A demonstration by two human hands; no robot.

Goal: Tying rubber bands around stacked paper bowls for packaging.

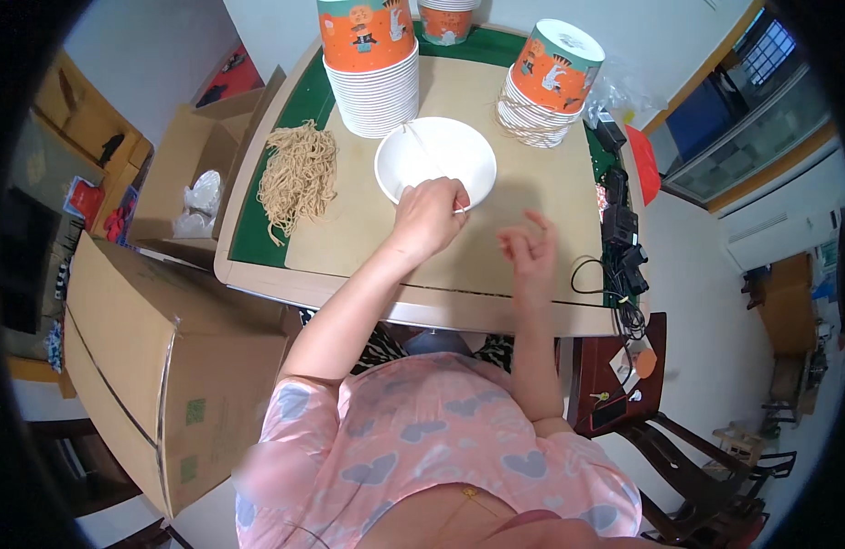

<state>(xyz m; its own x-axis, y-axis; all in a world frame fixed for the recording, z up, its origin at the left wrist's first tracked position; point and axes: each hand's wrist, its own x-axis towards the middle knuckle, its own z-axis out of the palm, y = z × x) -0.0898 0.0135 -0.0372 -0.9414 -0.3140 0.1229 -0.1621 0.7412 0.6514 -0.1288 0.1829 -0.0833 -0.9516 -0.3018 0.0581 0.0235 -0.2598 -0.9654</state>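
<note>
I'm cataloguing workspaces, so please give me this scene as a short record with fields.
Left hand: at the white bowl's near rim, fingers curled; exact grip unclear
Right hand: right of the bowl, apart from it, blurred; nothing visibly held
Bowl: mouth facing the camera
Left of bowl: loose pile of beige cord
Behind bowl, left: tall stack of orange-printed containers
Behind bowl, right: shorter inverted stack, beige strands around it
Table's right edge: black adapters and cables

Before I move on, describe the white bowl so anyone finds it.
On the green-edged table lies a tan sheet. Over that sheet, at the left hand, is the white bowl; unlike the orange-printed stacks behind, it shows its open white inside.
</note>
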